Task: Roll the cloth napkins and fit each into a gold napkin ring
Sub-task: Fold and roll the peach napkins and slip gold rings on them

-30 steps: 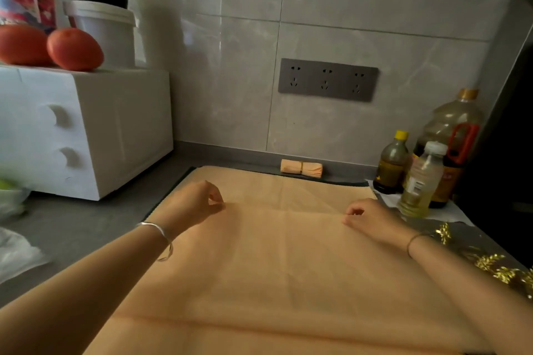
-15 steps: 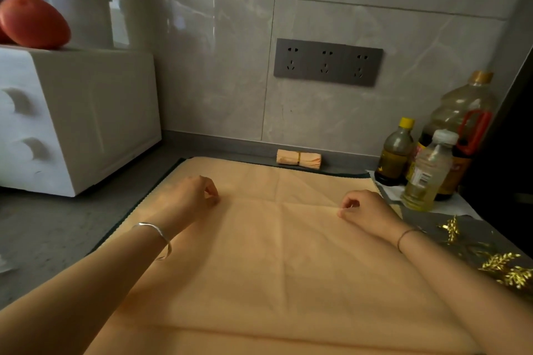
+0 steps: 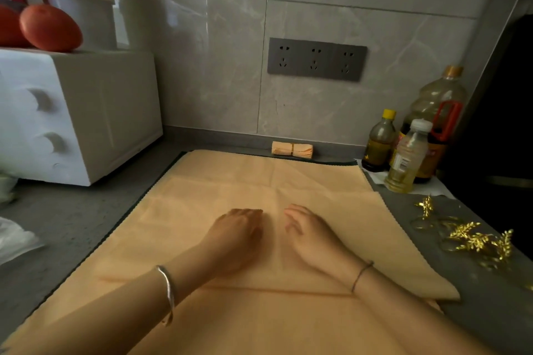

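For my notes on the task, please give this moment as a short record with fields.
left hand: rests on the spread napkin, fingers bent
right hand: close beside it, on the same cloth
rolled napkin: already ringed, lying by the wall
gold rings: loose, right of the cloth
bottles: far right corner

On grey counter [image 3: 72, 228]: dark mat [image 3: 476, 297] at centre; white drawer unit [image 3: 86, 112] at left rear; three bottles [image 3: 406, 158] on white paper [image 3: 427, 190] at right rear; rolled napkin [image 3: 292, 149] (gold-ringed at middle) against wall; crinkled plastic [image 3: 14, 239] at left edge.
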`<state>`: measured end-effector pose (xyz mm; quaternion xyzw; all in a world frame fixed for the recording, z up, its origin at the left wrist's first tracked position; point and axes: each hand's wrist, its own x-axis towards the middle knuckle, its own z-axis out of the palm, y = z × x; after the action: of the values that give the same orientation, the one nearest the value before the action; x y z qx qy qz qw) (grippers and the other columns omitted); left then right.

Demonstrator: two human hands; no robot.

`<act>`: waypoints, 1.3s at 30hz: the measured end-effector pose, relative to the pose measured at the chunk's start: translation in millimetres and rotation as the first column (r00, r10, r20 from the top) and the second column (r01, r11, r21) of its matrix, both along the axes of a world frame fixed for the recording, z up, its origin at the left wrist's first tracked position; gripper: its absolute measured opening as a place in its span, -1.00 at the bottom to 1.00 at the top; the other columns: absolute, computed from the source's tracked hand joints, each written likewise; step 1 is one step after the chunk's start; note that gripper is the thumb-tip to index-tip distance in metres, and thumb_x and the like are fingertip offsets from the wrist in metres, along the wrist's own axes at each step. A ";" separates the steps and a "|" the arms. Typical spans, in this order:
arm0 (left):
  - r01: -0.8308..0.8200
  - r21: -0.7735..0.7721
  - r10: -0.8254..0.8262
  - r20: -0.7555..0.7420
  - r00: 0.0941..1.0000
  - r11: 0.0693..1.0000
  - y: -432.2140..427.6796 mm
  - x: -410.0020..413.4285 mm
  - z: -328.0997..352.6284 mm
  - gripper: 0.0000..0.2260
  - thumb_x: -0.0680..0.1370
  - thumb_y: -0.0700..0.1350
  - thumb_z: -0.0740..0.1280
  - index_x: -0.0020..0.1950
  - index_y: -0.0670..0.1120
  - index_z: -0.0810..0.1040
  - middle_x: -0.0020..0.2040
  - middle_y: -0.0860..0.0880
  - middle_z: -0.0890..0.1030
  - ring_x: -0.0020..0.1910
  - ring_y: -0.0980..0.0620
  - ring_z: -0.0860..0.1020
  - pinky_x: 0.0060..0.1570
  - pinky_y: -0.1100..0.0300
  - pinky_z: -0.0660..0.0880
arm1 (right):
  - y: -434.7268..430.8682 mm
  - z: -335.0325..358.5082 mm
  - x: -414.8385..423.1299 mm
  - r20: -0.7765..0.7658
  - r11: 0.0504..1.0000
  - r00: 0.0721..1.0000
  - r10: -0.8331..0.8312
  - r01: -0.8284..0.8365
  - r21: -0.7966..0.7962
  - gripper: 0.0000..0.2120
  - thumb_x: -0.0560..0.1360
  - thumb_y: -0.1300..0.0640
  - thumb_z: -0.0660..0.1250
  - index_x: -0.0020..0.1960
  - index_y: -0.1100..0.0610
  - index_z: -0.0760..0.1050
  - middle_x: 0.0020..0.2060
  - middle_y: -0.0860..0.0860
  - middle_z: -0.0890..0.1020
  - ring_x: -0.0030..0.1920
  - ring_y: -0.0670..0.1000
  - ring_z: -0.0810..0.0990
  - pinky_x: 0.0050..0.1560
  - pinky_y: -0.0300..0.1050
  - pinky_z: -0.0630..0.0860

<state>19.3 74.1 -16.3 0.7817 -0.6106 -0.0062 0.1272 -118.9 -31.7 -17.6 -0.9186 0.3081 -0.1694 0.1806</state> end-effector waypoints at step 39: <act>-0.278 0.240 0.276 0.042 0.960 0.930 93.8 49.4 -7.4 -0.41 0.51 0.32 -0.17 0.52 0.19 -0.16 0.55 0.08 -0.12 0.52 -0.07 -0.13 0.46 -0.15 -0.16 | -33.1 -10.0 -149.8 -0.376 0.972 0.897 -0.231 0.231 -0.047 -0.43 0.61 -0.18 -0.19 0.54 0.01 -0.19 0.53 -0.09 -0.16 0.51 -0.12 -0.18 0.46 -0.09 -0.24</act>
<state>68.7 167.9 -23.8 0.8696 -0.4894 -0.0600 0.0278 -268.6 -64.9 -27.6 -0.8910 0.4437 -0.0093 0.0958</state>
